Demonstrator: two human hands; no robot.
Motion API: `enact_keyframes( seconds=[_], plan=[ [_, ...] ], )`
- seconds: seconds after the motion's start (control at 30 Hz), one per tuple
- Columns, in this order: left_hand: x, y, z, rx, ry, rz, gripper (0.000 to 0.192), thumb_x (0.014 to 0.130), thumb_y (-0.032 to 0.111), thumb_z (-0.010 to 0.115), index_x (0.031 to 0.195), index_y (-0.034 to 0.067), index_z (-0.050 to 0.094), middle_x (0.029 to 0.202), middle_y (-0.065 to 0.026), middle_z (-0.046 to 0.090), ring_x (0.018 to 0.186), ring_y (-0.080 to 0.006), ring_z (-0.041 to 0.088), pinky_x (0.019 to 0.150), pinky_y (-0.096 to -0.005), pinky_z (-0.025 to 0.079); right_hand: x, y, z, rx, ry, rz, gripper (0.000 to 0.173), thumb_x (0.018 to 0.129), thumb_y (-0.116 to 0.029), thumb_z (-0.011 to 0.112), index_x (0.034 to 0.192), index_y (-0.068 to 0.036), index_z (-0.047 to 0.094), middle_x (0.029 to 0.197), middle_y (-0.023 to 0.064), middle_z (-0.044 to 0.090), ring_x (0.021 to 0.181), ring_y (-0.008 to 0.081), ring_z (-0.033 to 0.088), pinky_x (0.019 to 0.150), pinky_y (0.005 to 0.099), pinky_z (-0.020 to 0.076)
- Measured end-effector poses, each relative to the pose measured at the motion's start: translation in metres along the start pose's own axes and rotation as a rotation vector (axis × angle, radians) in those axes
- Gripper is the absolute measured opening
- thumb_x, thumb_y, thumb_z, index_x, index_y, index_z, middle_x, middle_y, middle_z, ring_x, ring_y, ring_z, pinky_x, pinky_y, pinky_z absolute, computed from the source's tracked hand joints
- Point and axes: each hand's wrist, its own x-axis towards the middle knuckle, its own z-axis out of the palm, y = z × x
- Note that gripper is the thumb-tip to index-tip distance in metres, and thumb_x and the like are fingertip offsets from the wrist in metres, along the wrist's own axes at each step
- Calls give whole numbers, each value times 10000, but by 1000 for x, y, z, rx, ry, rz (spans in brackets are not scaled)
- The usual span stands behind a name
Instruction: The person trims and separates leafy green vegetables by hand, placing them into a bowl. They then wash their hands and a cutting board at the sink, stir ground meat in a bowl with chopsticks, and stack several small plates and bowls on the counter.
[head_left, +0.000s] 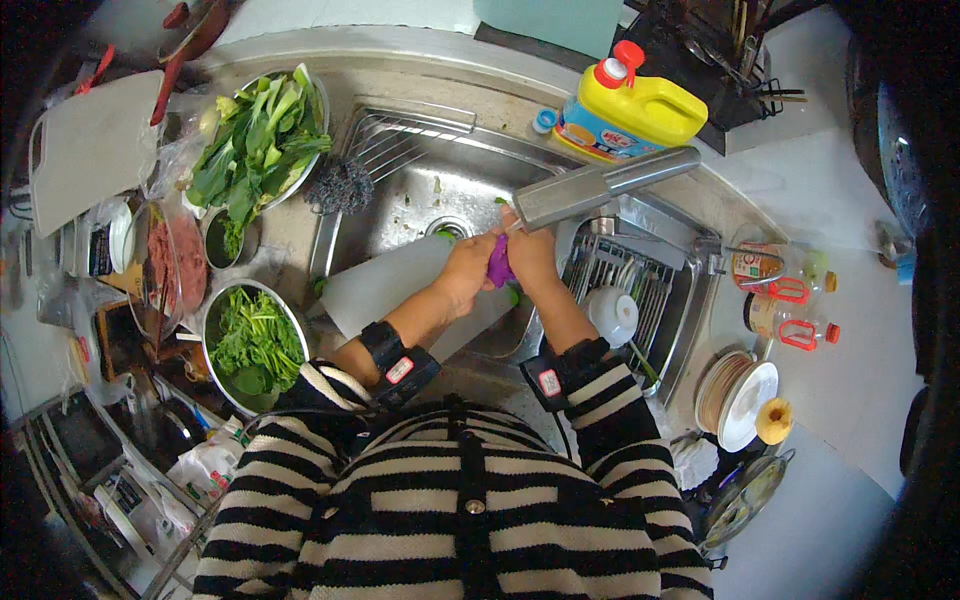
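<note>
Both my hands meet over the left basin of a steel sink (480, 142). My left hand (466, 266) and my right hand (531, 259) squeeze a bunched purple cloth (501, 262) between them. Just beyond the fingers is the end of a metal faucet (562, 196), its lever pointing right. Under my left forearm a pale flat board (390, 281) lies slanted across the basin, partly hidden by the arm. Green scraps lie around the drain (448, 227). A dark wire scrubber (341, 185) sits at the basin's left edge.
To the left stand a bowl of leafy greens (262, 150), minced meat (176, 259) and a metal bowl of herbs (253, 345). A yellow detergent jug (637, 109) is behind the sink. The right basin holds a rack with a white bowl (611, 315); stacked plates (739, 401) stand further right.
</note>
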Motion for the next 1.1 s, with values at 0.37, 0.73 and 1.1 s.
enact_keyframes(
  seconds=[0.37, 0.73, 1.1],
  plan=[
    [3, -8, -8, -148, 46, -157, 329, 958, 389, 479, 787, 122, 566, 647, 5, 523, 479, -119, 452, 406, -264, 320, 14, 27, -6, 28, -222, 382, 460, 903, -392, 602, 1146, -1, 590, 1044, 138, 643, 885, 295, 623, 789, 403, 490],
    [11, -2, 6, 8, 90, -152, 354, 964, 387, 461, 841, 78, 583, 647, -15, 523, 470, -130, 432, 398, -272, 326, 7, -9, -6, -456, -115, 99, 355, 877, -365, 596, 897, -15, 658, 892, 223, 660, 840, 385, 631, 719, 445, 489],
    [22, 0, 6, 68, 88, -167, 190, 902, 275, 591, 955, 97, 628, 806, -27, 635, 630, -157, 589, 524, -308, 461, 15, -22, -12, -481, -96, 166, 395, 902, -397, 533, 945, -30, 675, 1035, 219, 640, 957, 409, 598, 820, 448, 478]
  ],
)
